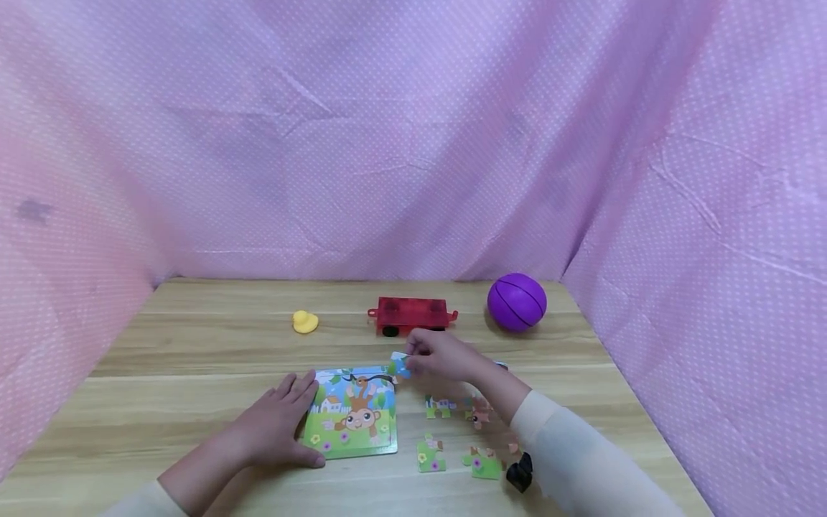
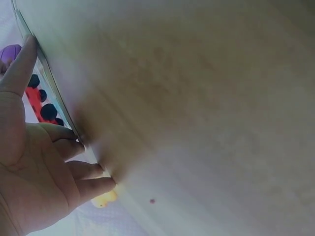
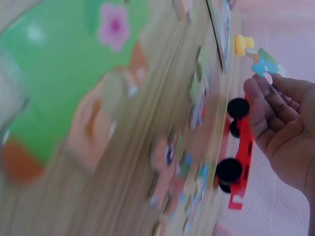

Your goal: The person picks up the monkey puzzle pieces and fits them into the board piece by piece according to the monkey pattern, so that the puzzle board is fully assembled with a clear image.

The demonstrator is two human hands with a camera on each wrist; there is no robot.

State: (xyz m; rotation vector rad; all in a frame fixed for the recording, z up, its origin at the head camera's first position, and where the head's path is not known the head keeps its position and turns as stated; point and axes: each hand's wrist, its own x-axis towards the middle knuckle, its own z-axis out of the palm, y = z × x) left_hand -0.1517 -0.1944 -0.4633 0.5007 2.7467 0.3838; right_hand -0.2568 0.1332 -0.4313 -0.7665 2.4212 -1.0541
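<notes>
In the head view a square monkey puzzle board (image 1: pixel 362 454) lies on the table in front of the person. The left hand (image 1: pixel 274 424) rests along the board's left side, its fingers extended and the thumb near the lower left corner. Over the board's upper right corner, the right hand (image 1: pixel 442 357) pinches a jigsaw piece (image 1: pixel 399 367) between thumb and fingertips. The right wrist view shows this blue-and-green piece (image 3: pixel 266 64) raised off the table. Right of the board lie several loose pieces, among them a green one with a yellow flower (image 1: pixel 428 457) and another with a purple flower (image 1: pixel 486 467).
Farther back on the wooden table are a yellow rubber duck (image 1: pixel 306 322), a red toy wagon (image 1: pixel 413 313) with black wheels and a purple ball (image 1: pixel 517 301). A small black object (image 1: pixel 520 474) sits beside the right sleeve. Pink dotted cloth (image 1: pixel 388 143) surrounds the table.
</notes>
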